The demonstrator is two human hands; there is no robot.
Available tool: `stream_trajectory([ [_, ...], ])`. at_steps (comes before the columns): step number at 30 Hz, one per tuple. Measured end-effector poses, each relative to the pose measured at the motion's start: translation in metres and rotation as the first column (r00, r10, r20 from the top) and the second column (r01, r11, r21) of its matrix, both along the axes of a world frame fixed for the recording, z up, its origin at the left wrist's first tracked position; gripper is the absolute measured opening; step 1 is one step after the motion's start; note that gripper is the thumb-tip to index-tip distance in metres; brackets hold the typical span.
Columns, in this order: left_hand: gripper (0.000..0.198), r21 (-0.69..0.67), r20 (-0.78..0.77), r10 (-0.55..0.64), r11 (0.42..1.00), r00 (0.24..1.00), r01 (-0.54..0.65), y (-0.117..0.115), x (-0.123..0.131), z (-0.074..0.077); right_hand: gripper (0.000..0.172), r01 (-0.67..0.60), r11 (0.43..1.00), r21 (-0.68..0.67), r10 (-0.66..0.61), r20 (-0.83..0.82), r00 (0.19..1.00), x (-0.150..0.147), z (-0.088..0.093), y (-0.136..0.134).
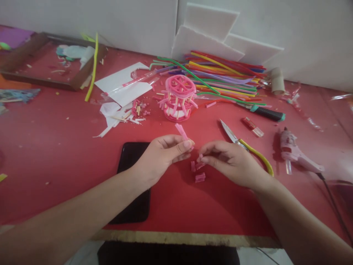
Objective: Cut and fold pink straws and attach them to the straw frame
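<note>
My left hand point(172, 149) pinches a short strip of pink pipe cleaner point(181, 131), its end poking up past the thumb. Close on its right, my right hand point(224, 158) grips a small pink pipe cleaner piece point(200, 157) between thumb and fingertips. Several short pink pieces point(200, 177) lie on the red table just below the two hands. Beyond the hands stands a small round pink model point(179, 97), with a spoked top ring above a lower ring, joined by thin pale sticks.
Yellow-handled scissors point(257, 154) lie beside my right hand, and a pink glue gun point(296, 151) farther right. A black phone point(132, 206) is under my left forearm. Colourful pipe cleaners point(220, 75), a cutter knife point(267, 113), paper scraps point(110, 110) and a brown frame point(74, 82) occupy the back.
</note>
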State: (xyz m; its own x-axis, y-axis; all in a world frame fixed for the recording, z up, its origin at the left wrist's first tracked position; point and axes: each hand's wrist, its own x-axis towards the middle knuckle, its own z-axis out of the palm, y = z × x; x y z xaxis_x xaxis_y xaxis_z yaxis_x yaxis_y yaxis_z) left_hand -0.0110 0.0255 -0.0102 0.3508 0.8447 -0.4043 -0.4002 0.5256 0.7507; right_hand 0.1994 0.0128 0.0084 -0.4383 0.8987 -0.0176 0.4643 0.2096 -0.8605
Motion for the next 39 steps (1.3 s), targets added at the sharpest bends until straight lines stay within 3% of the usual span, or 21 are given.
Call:
stream_trajectory([
  [3, 0.016, 0.004, -0.010, -0.024, 1.000, 1.000, 0.024, -0.001, 0.000, -0.001, 0.013, 0.061, 0.993, -0.104, -0.078, -0.175, 0.981, -0.004, -0.001, -0.002],
  [8, 0.014, 0.023, 0.001, -0.029, 0.999, 1.000, 0.029, 0.000, 0.001, -0.001, 0.007, 0.054, 0.961, -0.272, -0.157, -0.372, 0.915, -0.007, 0.000, -0.001],
  [13, 0.011, 0.039, 0.009, -0.044, 0.998, 0.999, 0.044, 0.000, 0.000, 0.000, 0.013, 0.062, 0.919, -0.390, -0.257, -0.472, 0.844, -0.006, -0.002, -0.001],
  [19, 0.008, 0.048, 0.044, -0.137, 0.990, 0.990, 0.135, 0.000, -0.001, 0.001, 0.011, 0.067, 0.914, -0.399, -0.294, -0.543, 0.786, -0.010, -0.006, -0.003],
  [23, 0.012, 0.063, 0.051, -0.218, 0.975, 0.975, 0.214, -0.001, -0.001, 0.002, 0.011, 0.096, 0.933, -0.346, -0.279, -0.529, 0.801, -0.015, -0.007, -0.005],
  [29, 0.016, 0.012, -0.017, -0.237, 0.971, 0.971, 0.237, -0.001, 0.000, 0.004, 0.006, 0.177, 0.935, -0.308, -0.317, -0.498, 0.807, -0.019, -0.008, -0.006],
  [39, 0.018, -0.032, -0.064, -0.277, 0.961, 0.959, 0.275, -0.002, 0.000, 0.007, 0.015, 0.174, 0.883, -0.435, -0.412, -0.543, 0.731, -0.026, -0.016, -0.008],
])
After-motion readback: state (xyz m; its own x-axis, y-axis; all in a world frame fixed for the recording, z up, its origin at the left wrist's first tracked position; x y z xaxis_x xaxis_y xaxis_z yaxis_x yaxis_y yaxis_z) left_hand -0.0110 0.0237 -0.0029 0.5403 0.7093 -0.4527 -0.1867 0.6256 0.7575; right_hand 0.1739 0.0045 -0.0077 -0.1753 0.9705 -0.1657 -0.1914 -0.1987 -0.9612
